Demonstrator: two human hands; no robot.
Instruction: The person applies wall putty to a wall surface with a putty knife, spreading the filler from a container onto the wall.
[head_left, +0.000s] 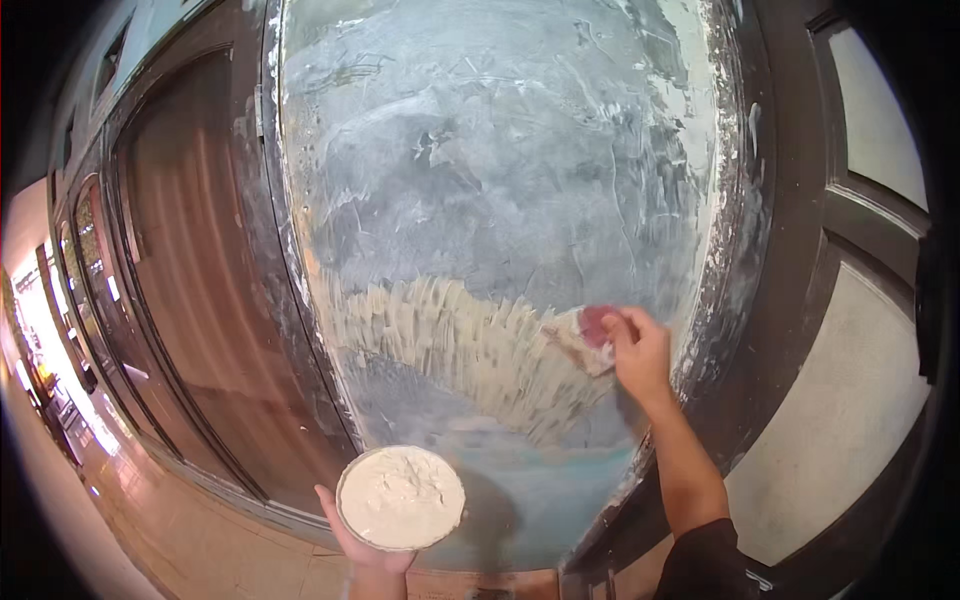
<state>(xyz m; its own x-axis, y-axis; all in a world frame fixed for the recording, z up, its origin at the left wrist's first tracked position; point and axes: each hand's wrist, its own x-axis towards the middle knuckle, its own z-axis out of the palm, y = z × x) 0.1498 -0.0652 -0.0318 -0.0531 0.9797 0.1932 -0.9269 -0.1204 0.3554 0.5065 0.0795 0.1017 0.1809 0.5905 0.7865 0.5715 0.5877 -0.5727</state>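
My left hand (362, 545) supports a round bowl (350, 510) from below and from its left side, with the thumb up along the rim. Thick whitish putty (405, 492) fills the bowl, its surface lumpy. Higher up and to the right, my right hand (640, 350) grips a putty scraper (590, 335) with a reddish upper part and a pale, smeared blade. The blade lies at the wall, at the right end of a wide band of cream putty (450, 335) laid in short upright strokes. Slight blur hides the blade's exact edge.
Patchy grey-blue wall (480, 180) stretches above the band, with paler blue below. Dark, paint-flecked frames (745, 200) border it on both sides. On the left stands a brown panelled door (190, 250), on the right a dark door with pale panels (840, 400). Tiled floor (190, 530) shows lower left.
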